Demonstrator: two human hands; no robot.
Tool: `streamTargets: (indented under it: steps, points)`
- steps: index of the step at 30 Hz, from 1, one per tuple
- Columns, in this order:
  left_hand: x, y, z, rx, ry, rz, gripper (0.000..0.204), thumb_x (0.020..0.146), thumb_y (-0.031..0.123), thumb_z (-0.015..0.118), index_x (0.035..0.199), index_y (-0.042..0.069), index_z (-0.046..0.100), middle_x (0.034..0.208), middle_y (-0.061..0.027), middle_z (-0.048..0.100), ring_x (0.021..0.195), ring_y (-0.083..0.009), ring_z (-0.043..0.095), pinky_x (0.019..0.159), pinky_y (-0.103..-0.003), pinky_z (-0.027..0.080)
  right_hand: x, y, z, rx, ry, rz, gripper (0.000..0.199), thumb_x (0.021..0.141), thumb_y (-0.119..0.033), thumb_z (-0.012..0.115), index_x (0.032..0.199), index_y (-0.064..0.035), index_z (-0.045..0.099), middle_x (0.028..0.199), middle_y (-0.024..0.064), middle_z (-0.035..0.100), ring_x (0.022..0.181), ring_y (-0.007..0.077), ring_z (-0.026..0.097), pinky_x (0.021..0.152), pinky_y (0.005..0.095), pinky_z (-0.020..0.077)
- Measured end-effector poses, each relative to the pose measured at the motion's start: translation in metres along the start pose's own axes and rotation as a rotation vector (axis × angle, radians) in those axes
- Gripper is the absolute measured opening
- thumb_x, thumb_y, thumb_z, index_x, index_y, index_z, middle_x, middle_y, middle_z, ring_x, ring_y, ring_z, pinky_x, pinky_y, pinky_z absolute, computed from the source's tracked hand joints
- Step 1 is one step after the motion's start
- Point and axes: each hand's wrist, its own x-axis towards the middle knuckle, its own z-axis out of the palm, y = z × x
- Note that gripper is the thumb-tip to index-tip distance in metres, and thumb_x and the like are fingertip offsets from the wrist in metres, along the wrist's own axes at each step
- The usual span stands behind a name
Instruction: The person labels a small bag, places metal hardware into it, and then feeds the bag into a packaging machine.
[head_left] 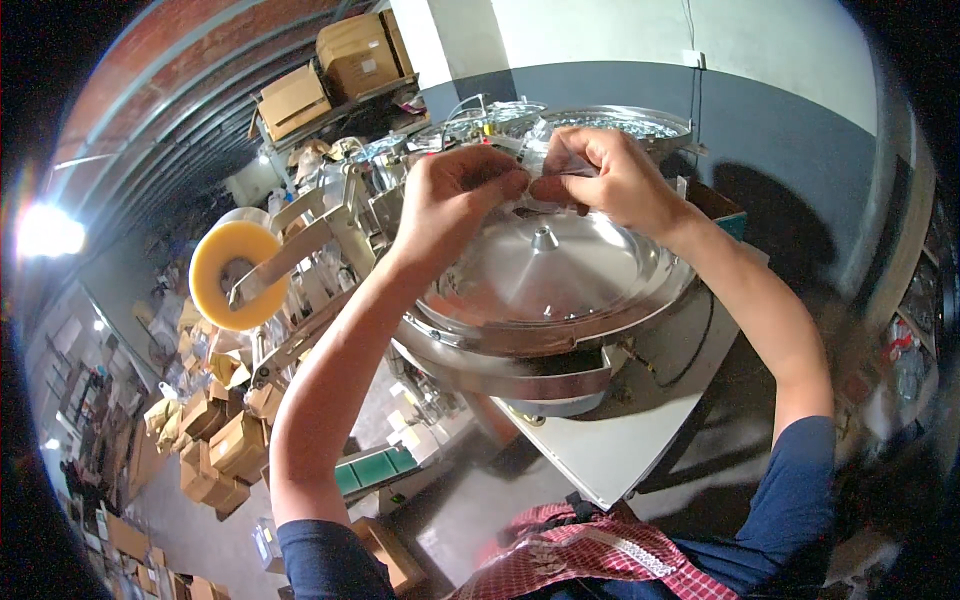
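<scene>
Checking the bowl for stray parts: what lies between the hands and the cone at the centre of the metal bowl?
In the head view, only bare metal disc lies between the hands, which pinch a clear plastic bag, and the cone.

- Small clear plastic bag (552, 160): thin, see-through, crinkled, held up in the air above the metal bowl, pinched at both sides.
- Round metal feeder bowl (560, 280): shiny, shallow, cone-shaped centre with a small knob at the peak, raised rim all round, tilted in view, directly under the bag.
</scene>
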Motion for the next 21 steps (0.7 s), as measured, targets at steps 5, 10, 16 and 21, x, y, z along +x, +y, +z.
streamTargets:
  steps: [5,10,16,21]
  points:
    - [-0.022,0.015,-0.073,0.101,0.398,-0.014,0.019,0.090,0.017,0.060,0.100,0.003,0.068,0.087,-0.0010,0.063,0.068,-0.0051,0.051,0.060,-0.018,0.040,-0.033,-0.051,-0.017,0.002,0.142,0.118,0.022,0.088,-0.016,0.065,0.071,-0.0044,0.056,0.060,-0.0013,0.052,0.056,0.0052,0.048,0.053,0.0232,0.0376]
    - [-0.121,0.011,-0.130,-0.296,1.106,-0.166,0.009,0.094,0.013,0.052,0.093,0.005,0.057,0.075,0.0014,0.056,0.055,-0.0058,0.044,0.046,-0.018,0.032,-0.120,-0.063,-0.015,0.145,0.238,-0.083,0.018,0.089,-0.013,0.062,0.075,-0.0052,0.054,0.060,-0.0009,0.053,0.056,0.0117,0.053,0.053,0.0237,0.0441]
    - [-0.415,-0.084,-0.158,-0.727,1.053,-0.422,0.013,0.091,0.021,0.056,0.082,0.011,0.056,0.060,0.0028,0.047,0.043,-0.0058,0.036,0.035,-0.021,0.026,-0.172,-0.053,0.018,0.252,-0.576,-0.341,0.019,0.079,-0.009,0.073,0.094,0.0009,0.067,0.073,0.0085,0.066,0.063,0.0217,0.065,0.061,0.0327,0.0541]
    - [-0.601,-0.096,-0.033,-1.058,1.541,-0.732,0.015,0.093,0.023,0.050,0.088,0.011,0.058,0.060,0.0050,0.046,0.044,-0.0074,0.040,0.035,-0.023,0.029,-0.226,-0.004,0.090,0.266,-0.613,0.335,0.023,0.081,-0.007,0.071,0.103,-0.0001,0.067,0.090,0.0109,0.070,0.080,0.0178,0.068,0.071,0.0297,0.0530]
